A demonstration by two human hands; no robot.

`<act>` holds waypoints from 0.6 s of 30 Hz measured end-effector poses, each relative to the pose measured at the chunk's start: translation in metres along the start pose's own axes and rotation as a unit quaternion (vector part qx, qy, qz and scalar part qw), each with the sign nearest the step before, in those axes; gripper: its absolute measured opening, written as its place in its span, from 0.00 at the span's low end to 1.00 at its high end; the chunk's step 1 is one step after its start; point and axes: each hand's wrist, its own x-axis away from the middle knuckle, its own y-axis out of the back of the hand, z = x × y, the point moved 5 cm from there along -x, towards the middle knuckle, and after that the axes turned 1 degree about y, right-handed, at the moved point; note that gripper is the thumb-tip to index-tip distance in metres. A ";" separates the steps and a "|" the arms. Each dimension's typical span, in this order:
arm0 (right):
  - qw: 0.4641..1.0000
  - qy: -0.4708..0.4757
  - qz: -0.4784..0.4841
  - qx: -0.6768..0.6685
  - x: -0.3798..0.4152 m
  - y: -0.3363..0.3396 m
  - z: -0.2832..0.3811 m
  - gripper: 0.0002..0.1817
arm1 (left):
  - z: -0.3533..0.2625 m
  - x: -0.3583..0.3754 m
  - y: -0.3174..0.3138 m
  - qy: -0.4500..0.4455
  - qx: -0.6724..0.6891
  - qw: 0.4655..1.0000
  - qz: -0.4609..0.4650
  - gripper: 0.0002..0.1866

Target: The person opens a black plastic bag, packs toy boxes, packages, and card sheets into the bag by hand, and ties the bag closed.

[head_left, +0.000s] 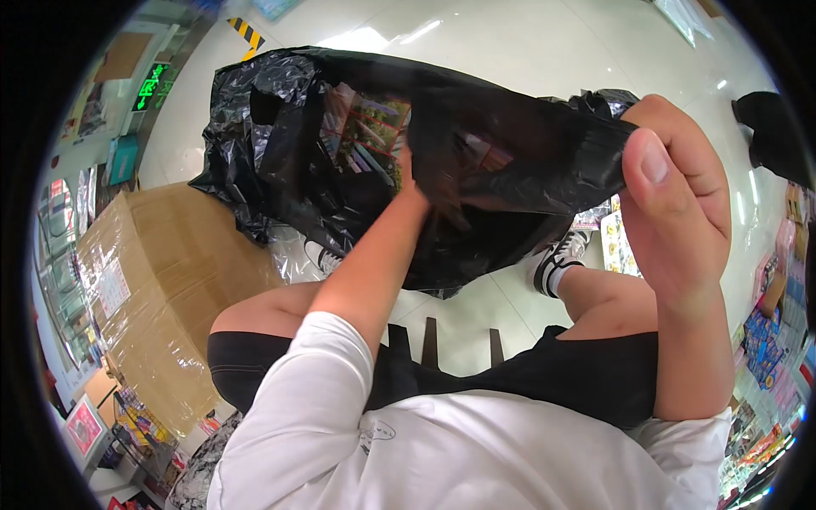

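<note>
A large black plastic bag [272, 178] lies between my feet with its mouth spread open. Inside it are colourful printed packs [365, 136], some with red edges. My right hand [676, 200] pinches the bag's rim between thumb and fingers and pulls it up to the right. The left arm reaches down into the bag, and my left hand [411, 177] is beside the packs. Dark plastic covers most of that hand, so its fingers are hidden.
A brown cardboard box [178, 280] wrapped in clear tape stands at my left. Shelves of goods [769, 348] line the right side. Someone's dark shoe [756, 110] shows at the upper right. Yellow-black tape [246, 36] marks the tiled floor.
</note>
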 end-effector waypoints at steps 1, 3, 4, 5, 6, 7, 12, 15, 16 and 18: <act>1.000 0.001 0.002 -0.009 -0.001 -0.001 0.000 0.11 | -0.019 -0.014 -0.008 -0.088 -0.001 0.995 0.054 0.36; 1.000 0.001 0.005 0.001 -0.001 0.002 0.000 0.11 | -0.042 -0.027 -0.028 -0.210 -0.015 0.967 0.142 0.36; 1.000 0.002 0.007 0.005 -0.001 0.003 0.000 0.11 | -0.048 -0.030 -0.036 -0.245 -0.026 0.953 0.175 0.36; 1.000 -0.003 0.012 0.004 0.001 0.003 -0.001 0.11 | -0.051 -0.032 -0.041 -0.267 -0.037 0.943 0.194 0.36; 1.000 -0.005 0.015 0.004 0.002 0.005 -0.002 0.11 | -0.049 -0.032 -0.046 -0.277 -0.049 0.937 0.206 0.36; 1.000 -0.006 0.018 0.004 0.003 0.007 -0.002 0.12 | -0.047 -0.032 -0.050 -0.281 -0.063 0.934 0.213 0.36; 0.989 0.057 -0.104 -0.089 0.013 0.030 0.011 0.16 | -0.022 -0.030 -0.064 -0.220 -0.186 0.919 0.269 0.37; 0.972 0.101 -0.129 -0.168 0.027 0.036 0.034 0.22 | -0.056 -0.039 -0.008 -0.189 -0.249 0.879 0.360 0.49; 0.981 0.125 -0.096 -0.113 0.034 0.031 0.048 0.24 | -0.066 -0.034 0.013 -0.195 -0.233 0.877 0.373 0.51; 0.984 0.157 -0.061 -0.054 0.046 0.027 0.066 0.29 | -0.065 -0.019 0.044 -0.247 -0.248 0.897 0.270 0.52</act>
